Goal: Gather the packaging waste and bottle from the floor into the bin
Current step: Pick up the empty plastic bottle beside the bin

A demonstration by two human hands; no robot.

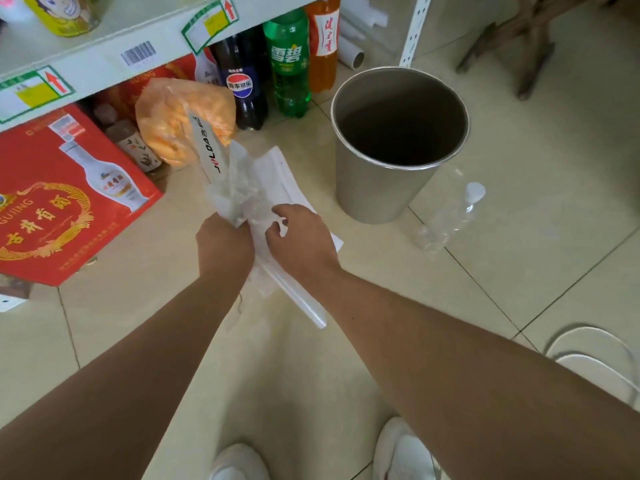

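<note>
My left hand (223, 242) is shut on a bunch of white and clear plastic packaging (225, 174) that stands up from my fist, one strip printed with letters. My right hand (298, 237) rests on a white foam sheet (284, 188) that lies on the tiled floor, with the fingers curled at its crumpled wrapping; whether they grip it I cannot tell. To the right stands a round metal bin (381, 188), empty inside. An empty clear plastic bottle (450, 220) with a white cap lies on the floor just right of the bin.
A white shelf (104, 60) runs along the back left. Under it stand a red carton (62, 202), an orange snack bag (180, 116) and soda bottles (287, 64). Wooden legs (519, 46) are at the far right. My white shoes (405, 452) are at the bottom; another white shoe (595, 358) lies right.
</note>
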